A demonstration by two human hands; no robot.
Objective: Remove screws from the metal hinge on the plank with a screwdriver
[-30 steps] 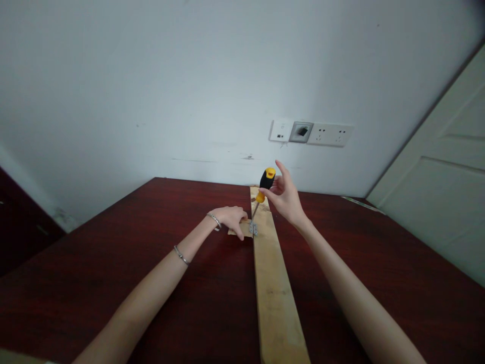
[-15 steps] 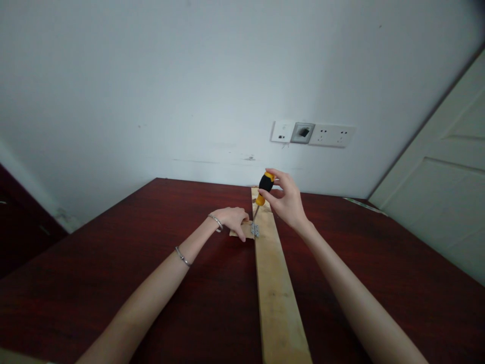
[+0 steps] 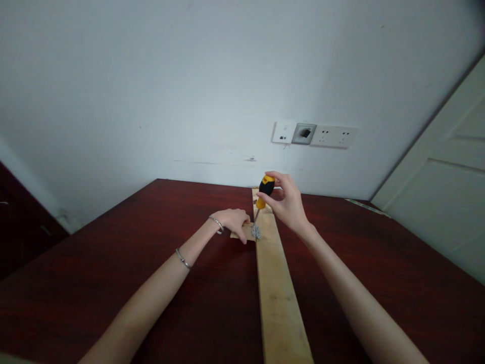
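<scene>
A long pale wooden plank [image 3: 278,293] lies on the dark red table [image 3: 113,263], running away from me. A small metal hinge [image 3: 256,232] sits at the plank's left edge, joined to a small wooden block [image 3: 247,231]. My left hand [image 3: 234,221] presses down on that block with curled fingers. My right hand [image 3: 288,202] is closed round the black and yellow handle of a screwdriver [image 3: 264,189], whose tip points down at the hinge.
A white wall stands behind the table, with a row of sockets [image 3: 314,135] above the plank's far end. A white door [image 3: 435,192] is at the right. A dark cabinet [image 3: 18,222] shows at the left edge.
My right hand's fingers have closed round the screwdriver handle and turned on it; a second ago they were spread. The left hand stays on the block.
</scene>
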